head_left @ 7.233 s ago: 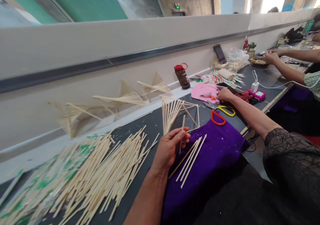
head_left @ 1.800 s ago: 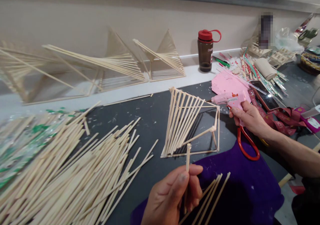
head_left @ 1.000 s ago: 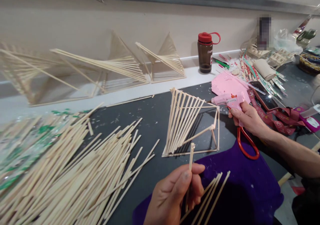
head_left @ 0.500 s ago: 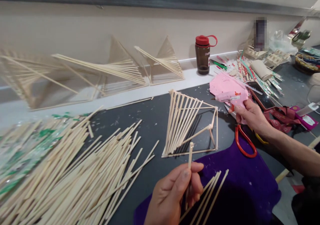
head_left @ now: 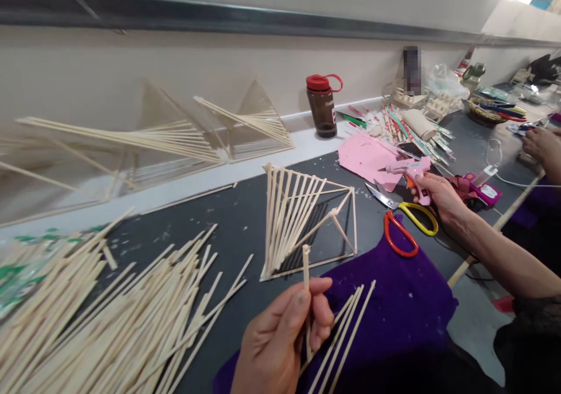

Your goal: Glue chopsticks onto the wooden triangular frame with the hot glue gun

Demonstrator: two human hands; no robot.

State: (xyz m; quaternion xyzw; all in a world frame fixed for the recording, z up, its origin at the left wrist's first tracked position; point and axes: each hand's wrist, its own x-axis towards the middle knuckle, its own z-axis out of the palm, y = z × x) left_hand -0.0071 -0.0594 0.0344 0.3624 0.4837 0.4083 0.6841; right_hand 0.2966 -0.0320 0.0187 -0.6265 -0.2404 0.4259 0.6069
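Note:
Between the thumb and fingers of my left hand (head_left: 284,335) a thin wooden stick (head_left: 306,268) stands nearly upright, with a glossy blob on its tip. My right hand (head_left: 440,198) is wrapped round a pink hot glue gun (head_left: 407,169), its nozzle pointing left. Beyond my left hand, a stick frame (head_left: 302,192) with a fan of slanted sticks rests on the dark table. Scissors (head_left: 401,207) with one yellow and one red handle lie below the glue gun. Several loose sticks (head_left: 350,329) lie over purple cloth (head_left: 407,289) beside my left hand.
A large pile of wooden sticks (head_left: 131,318) covers the left side. Finished-looking stick structures (head_left: 245,116) stand along the wall. A brown bottle (head_left: 322,107) with a red lid is behind. Pink paper (head_left: 366,157) lies near the glue gun. Another person's hand (head_left: 543,145) is at far right.
The view has swung right, so things sit further left. My right hand has moved the glue gun back from over the pink paper, and the scissors' blades now show. The stick stays in my left hand.

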